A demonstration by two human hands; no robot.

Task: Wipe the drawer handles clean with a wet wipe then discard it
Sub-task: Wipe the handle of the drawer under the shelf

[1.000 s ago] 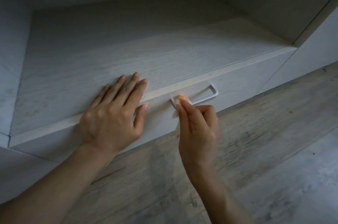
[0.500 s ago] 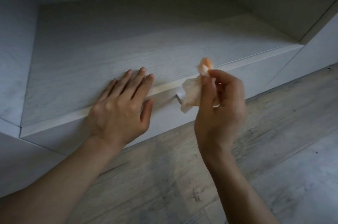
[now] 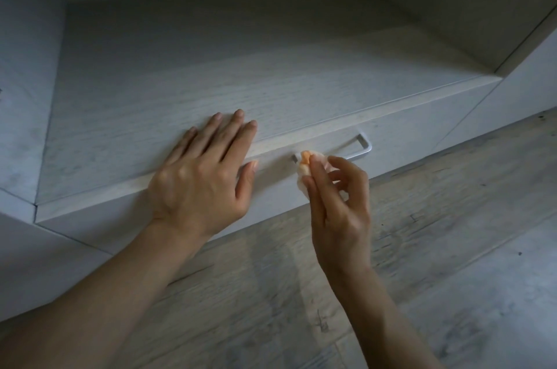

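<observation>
Left hand (image 3: 199, 181) lies flat at the centre of the frame, its 4 fingers straight and slightly spread on the pale shelf top (image 3: 211, 82), with the thumb hanging over the front edge onto the drawer front (image 3: 407, 133). With my right hand (image 3: 337, 206), just right of centre, I pinch the crumpled wet wipe (image 3: 303, 166) between thumb and fingertips. The wipe touches the left end of the metal drawer handle (image 3: 355, 154); the handle's right end is uncovered. Wood-grain floor (image 3: 422, 248) fills the lower right.
</observation>
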